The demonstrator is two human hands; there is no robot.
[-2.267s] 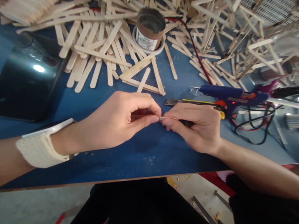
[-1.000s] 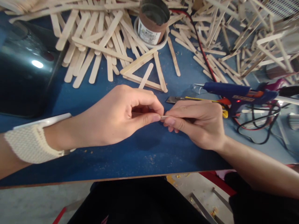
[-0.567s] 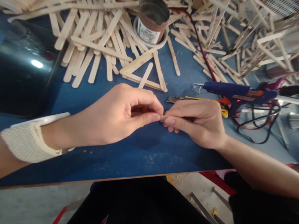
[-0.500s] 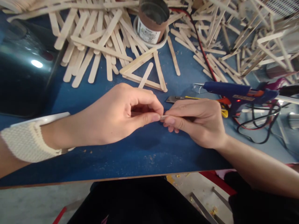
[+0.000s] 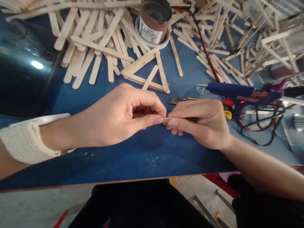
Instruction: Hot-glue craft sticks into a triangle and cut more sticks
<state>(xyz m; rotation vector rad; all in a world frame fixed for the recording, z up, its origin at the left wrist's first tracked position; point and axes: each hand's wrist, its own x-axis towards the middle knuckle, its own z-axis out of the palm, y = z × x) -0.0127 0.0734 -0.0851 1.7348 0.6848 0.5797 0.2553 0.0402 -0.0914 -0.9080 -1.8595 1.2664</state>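
Note:
Between my two hands, over the blue table, is a thin popsicle stick [image 5: 166, 119], seen nearly edge-on and mostly covered by fingers. My left hand [image 5: 128, 117] is closed, thumb and fingers pinching the stick from the left. From the right, my right hand [image 5: 200, 123] is closed on it too, its thumb along the near side. The fingertips of both hands almost meet. Just beyond them lies a triangle of popsicle sticks [image 5: 163, 72], with a loose popsicle stick [image 5: 150, 77] leaning across its near side. A utility knife [image 5: 177, 100] is partly hidden behind my right hand.
A blue glue gun [image 5: 230, 90] with a lit red light lies at right, beside a tangled black cable [image 5: 261, 142]. Piled popsicle sticks [image 5: 92, 47] fill the back left. A brown cup [image 5: 155, 23] stands behind the triangle; stick frames [image 5: 254, 47] crowd the back right.
Both hands keep their pinch on the stick in nearly the same place. The loose stick by the triangle shows slightly farther right and more tilted.

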